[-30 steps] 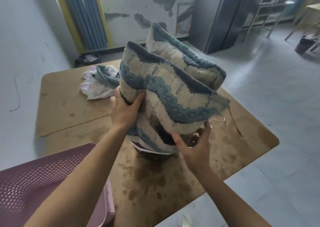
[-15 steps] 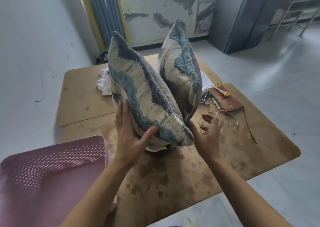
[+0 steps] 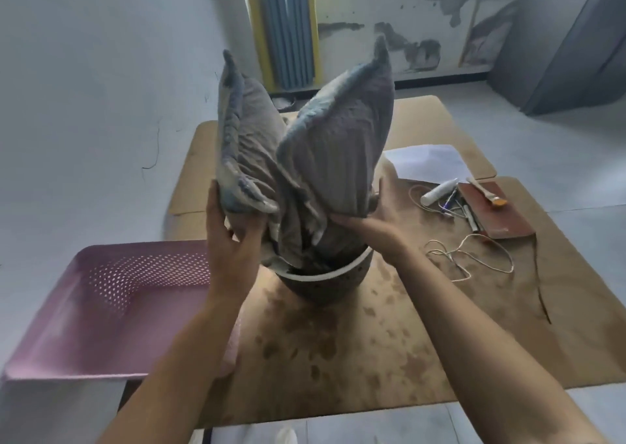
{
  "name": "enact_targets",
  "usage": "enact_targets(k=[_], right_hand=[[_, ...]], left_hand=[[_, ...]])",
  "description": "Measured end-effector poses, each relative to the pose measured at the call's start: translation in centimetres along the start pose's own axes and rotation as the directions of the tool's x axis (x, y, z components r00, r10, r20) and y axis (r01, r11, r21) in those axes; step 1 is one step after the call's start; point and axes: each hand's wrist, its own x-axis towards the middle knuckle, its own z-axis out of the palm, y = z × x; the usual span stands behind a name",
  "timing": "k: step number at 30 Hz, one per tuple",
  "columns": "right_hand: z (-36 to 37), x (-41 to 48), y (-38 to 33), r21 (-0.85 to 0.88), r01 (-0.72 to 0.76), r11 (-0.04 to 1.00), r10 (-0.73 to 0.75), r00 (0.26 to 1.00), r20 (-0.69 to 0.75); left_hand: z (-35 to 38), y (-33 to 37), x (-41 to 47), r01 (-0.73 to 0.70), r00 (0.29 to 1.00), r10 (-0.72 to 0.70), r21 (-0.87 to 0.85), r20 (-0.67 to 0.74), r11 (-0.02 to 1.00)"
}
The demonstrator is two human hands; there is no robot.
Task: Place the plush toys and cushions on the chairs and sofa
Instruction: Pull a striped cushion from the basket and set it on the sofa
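Observation:
Two blue-and-cream patterned cushions stand upright over a dark round basket [image 3: 321, 282] on the table, their plain grey backs toward me. My left hand [image 3: 233, 237] grips the lower corner of the left cushion [image 3: 249, 145]. My right hand [image 3: 376, 223] holds the bottom edge of the right cushion [image 3: 342, 145]. The cushions lean apart in a V, their lower ends tucked into the basket. No chairs, sofa or plush toys are in view.
A pink perforated plastic basket [image 3: 111, 294] sits at the table's left front. On the brown stained table [image 3: 389, 342] to the right lie a string [image 3: 474, 257], pens, a white tube [image 3: 438, 191], a brown notebook [image 3: 498, 213] and white paper [image 3: 430, 162]. Walls stand left and behind.
Both cushions have turned so their grey backs face me and spread apart in a V. My view has swung left, and my hands have shifted to the cushions' lower ends.

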Motion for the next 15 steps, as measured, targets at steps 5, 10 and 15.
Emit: enact_targets(k=[5,10,15], right_hand=[[3.5,-4.0,0.8,-0.146,0.034,0.989,-0.017,0.993,0.115],[2.4,-6.2,4.0,-0.24,0.055,0.969,-0.077,0.994,-0.084],[2.1,-4.6,4.8,-0.186,0.093,0.978,-0.119,0.983,-0.139]], left_hand=[[-1.4,-0.1,0.2,0.069,0.983,-0.077,-0.051,-0.166,0.996],[-1.6,-2.8,-4.7,0.383,0.88,-0.37,-0.016,-0.298,0.923],[-0.1,-4.5,-11.1,0.161,0.986,-0.131,0.423,-0.1,0.892]])
